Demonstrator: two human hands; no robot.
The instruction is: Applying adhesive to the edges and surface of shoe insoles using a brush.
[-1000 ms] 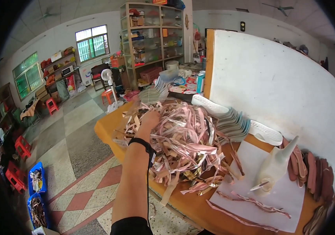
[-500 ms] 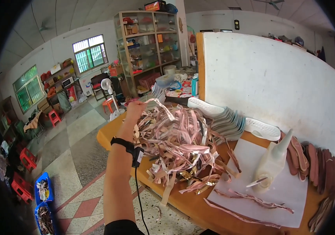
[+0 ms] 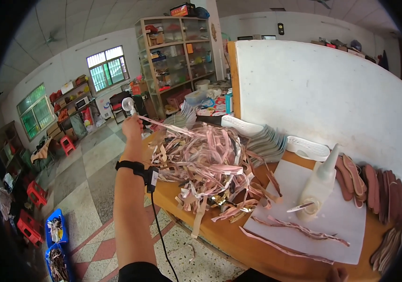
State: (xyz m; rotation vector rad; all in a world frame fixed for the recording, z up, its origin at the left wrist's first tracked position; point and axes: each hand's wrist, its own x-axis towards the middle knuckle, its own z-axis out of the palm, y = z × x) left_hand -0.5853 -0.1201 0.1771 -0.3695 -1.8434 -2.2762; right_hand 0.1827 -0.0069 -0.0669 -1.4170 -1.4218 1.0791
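Observation:
My left hand (image 3: 132, 127) is raised beyond the table's left edge, its fingers closed on one end of a pale pink strip (image 3: 165, 125). The strip stretches to the right into a big tangled heap of pink, beige and gold strips (image 3: 210, 167). Around my left wrist sits a black band with a small box and a cable. Only a sliver of my right hand (image 3: 338, 274) shows at the lower edge, over the front of the table; its fingers are mostly hidden. Ahead of it, two thin pink strips lie by and on a white sheet (image 3: 299, 190).
A whitish bottle with a pointed spout (image 3: 320, 185) lies on the sheet. White shoe soles (image 3: 308, 148) and stacked grey-blue pieces (image 3: 268, 144) line the back. Brown-pink insoles (image 3: 378, 192) stand at right. Blue bins (image 3: 56, 226) and red stools (image 3: 31, 224) are on the floor.
My left hand has moved left, away from the heap, drawing the pink strip out longer and straighter. Part of my right hand has come in at the lower edge.

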